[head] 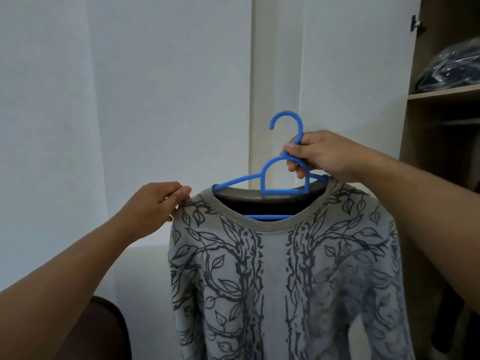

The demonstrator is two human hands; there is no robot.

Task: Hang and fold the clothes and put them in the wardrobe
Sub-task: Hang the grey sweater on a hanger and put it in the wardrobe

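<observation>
A grey long-sleeved knit sweater with a dark leaf-and-vine pattern (283,276) hangs on a bright blue plastic clothes hanger (281,175) in the lower middle of the frame, held up in the air in front of a pale wall (104,100). The hanger's arms pass inside the round neckline, and its hook stands upright above the collar at centre frame.

The right hand (319,154), reaching in from the right edge, has its grip closed round the neck of the hanger just below the hook, fingers curled over the blue plastic. The left hand (158,201), coming from the lower left, pinches the sweater's shoulder at the left end of the hanger, thumb and fingers clamped on the fabric.

At the right edge stands an open brown wooden wardrobe (415,141); on its upper shelf lies a dark garment wrapped in clear plastic (452,68), and dark clothing shows in the shadow lower down. A dark rounded chair back (109,331) sits in the lower left corner.
</observation>
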